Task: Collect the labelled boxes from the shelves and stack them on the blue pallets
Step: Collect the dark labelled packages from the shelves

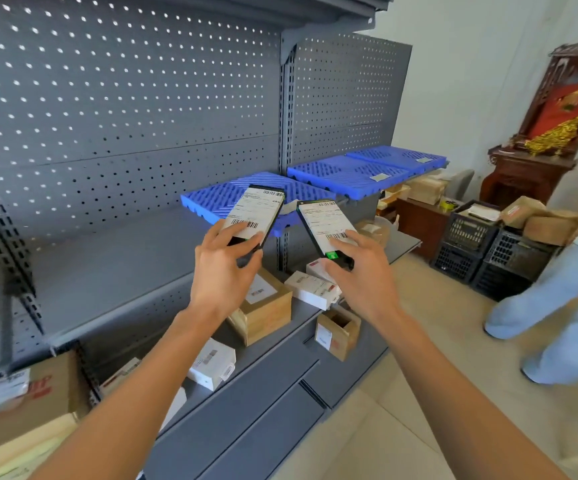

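Observation:
My left hand [223, 268] grips a flat black box with a white barcode label [256, 211], raised in front of the nearest blue pallet [211, 200]. My right hand [362, 268] grips a second flat black labelled box [322, 220] beside it, tilted the other way. Two more blue pallets [343, 173] [400, 157] lie on the same grey shelf further right, each with a small grey item on top. Below my hands, on a lower shelf, sit a brown labelled carton [267, 306], white labelled boxes [312, 289] [211, 363] and a small open carton [338, 332].
Grey pegboard shelving [125, 109] fills the left. Cartons [38, 393] sit at lower left. At right, black crates [471, 237] hold brown parcels [550, 225]. A person in light blue trousers [557, 306] stands on the tiled floor. A dark wooden cabinet [530, 174] stands behind.

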### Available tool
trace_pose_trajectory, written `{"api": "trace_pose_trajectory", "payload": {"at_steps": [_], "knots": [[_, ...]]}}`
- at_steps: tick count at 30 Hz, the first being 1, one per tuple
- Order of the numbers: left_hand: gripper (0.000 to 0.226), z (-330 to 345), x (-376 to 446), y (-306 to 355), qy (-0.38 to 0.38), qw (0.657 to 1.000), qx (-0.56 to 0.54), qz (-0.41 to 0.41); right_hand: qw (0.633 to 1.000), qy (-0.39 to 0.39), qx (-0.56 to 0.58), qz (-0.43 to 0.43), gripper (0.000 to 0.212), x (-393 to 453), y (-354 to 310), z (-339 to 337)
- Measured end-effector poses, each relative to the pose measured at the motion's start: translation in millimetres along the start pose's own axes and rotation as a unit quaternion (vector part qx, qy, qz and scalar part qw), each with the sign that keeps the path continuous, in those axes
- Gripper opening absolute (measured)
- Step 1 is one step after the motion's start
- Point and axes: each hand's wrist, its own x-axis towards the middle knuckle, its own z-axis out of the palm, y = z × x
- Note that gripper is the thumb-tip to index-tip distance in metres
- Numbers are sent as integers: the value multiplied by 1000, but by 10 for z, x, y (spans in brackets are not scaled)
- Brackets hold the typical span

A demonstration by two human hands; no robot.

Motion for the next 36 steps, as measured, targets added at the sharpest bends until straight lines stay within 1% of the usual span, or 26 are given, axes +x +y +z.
{"api": "trace_pose_trajectory", "payload": {"at_steps": [4, 7, 13, 18, 21, 25, 29, 33, 36], "knots": [[31, 205, 389, -229, 8, 1000, -15, -21, 1000, -11, -4, -9, 52, 483, 77, 187], [30, 321, 634, -381, -2, 999, -15, -35, 1000, -10, 2, -12, 53, 763, 134, 304], [30, 428, 1021, -566, -15, 998, 5, -58, 999, -17, 11, -34, 51, 1237, 170, 480], [31, 538, 1256, -704, -20, 996, 15, -91, 997, -42, 17, -65, 50, 1681, 155, 685], [31, 606, 1353, -744, -27, 993, 50, -105, 996, -57, 17, -69, 49, 1914, 176, 829], [32, 681, 1405, -768, -39, 987, 90, -124, 995, -60, 6, -84, 47, 2086, 241, 971], [33, 733, 1394, -741, -43, 984, 105, -140, 994, -54, 11, -98, 46, 2144, 281, 1022], [34, 756, 1384, -669, -55, 979, 125, -151, 991, -52, -23, -123, 47, 2189, 347, 1048], [38, 744, 1396, -569, -63, 972, 164, -156, 987, -66, -45, -142, 50, 2218, 377, 1035]]}}
